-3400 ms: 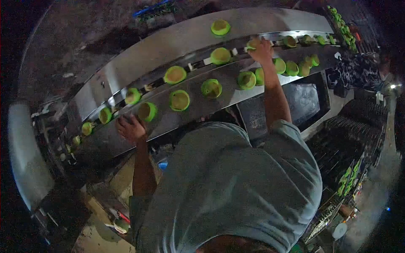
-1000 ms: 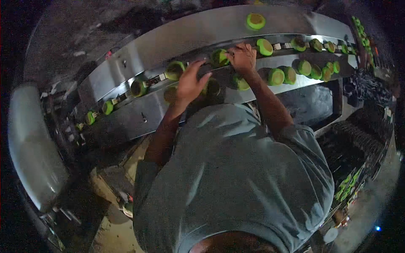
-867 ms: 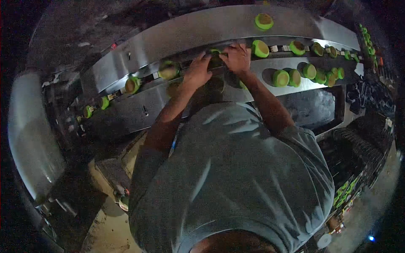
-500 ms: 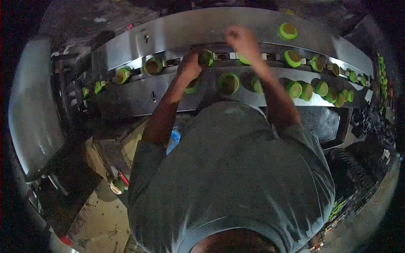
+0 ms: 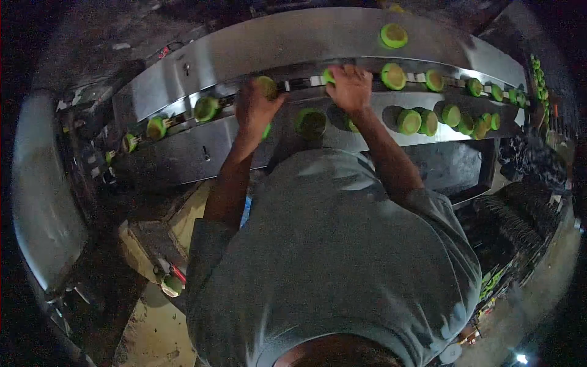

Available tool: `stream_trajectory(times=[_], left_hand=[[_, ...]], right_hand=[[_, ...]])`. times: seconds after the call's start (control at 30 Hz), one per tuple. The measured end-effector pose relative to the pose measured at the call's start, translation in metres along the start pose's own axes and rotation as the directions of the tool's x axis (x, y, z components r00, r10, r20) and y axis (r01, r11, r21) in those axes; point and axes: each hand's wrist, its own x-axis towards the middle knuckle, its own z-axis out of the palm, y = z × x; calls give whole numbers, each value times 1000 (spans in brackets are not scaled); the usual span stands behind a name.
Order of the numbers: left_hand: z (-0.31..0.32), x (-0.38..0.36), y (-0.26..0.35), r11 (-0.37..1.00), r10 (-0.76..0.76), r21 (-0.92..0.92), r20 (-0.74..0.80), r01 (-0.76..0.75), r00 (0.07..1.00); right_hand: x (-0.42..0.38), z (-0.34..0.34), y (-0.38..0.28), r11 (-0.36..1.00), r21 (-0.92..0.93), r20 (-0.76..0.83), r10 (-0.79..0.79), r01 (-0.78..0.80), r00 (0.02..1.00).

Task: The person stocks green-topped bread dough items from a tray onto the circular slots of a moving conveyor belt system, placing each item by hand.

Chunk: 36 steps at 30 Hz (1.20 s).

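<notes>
A row of green round pieces with brownish flat faces sits in the slot of a long metal machine point(image 5: 244, 49). My left hand point(image 5: 255, 113) straddles one green round piece point(image 5: 266, 87), thumb on its right side and fingers on its left; the fingers are dark and partly blurred. Farther right, my right hand point(image 5: 353, 90) curls over another green round piece point(image 5: 329, 76), which is mostly covered. Between my wrists, on the near metal ledge, rests a darker round piece point(image 5: 310, 124). Part of one more green piece point(image 5: 266, 131) shows beside my left wrist.
Several green pieces point(image 5: 408, 122) are grouped on the near ledge at right. One lone piece point(image 5: 394, 35) lies on the far metal surface. A large metal panel point(image 5: 46, 177) stands at left, and a cardboard-coloured box point(image 5: 143, 244) is low at left.
The view has shifted, moving the machine leftward in the frame. My right hand has come down from above the slot onto a green piece. My left hand stays at its piece, its thumb now spread wider.
</notes>
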Motion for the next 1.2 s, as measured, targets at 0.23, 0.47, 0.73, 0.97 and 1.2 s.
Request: stream_trajectory(times=[0.23, 0.47, 0.73, 0.97, 1.2], left_hand=[[-21, 4, -77, 985, 52, 161, 96, -67, 994], [-18, 2, -48, 941, 301, -123, -126, -315, 945], [10, 9, 13, 849, 503, -267, 144, -456, 852], [22, 23, -22, 936, 348, -100, 118, -337, 930], [-3, 2, -25, 926, 257, 314, -109, -212, 960]], right_hand=[[-3, 4, 3, 991, 131, -262, 59, -25, 963], [3, 11, 7, 982, 70, 189, 162, -177, 969], [-4, 0, 30, 981, 191, -178, 15, 20, 984], [-3, 29, 22, 975, 198, -93, -84, 101, 992], [7, -7, 59, 972, 235, -247, 53, 7, 968]])
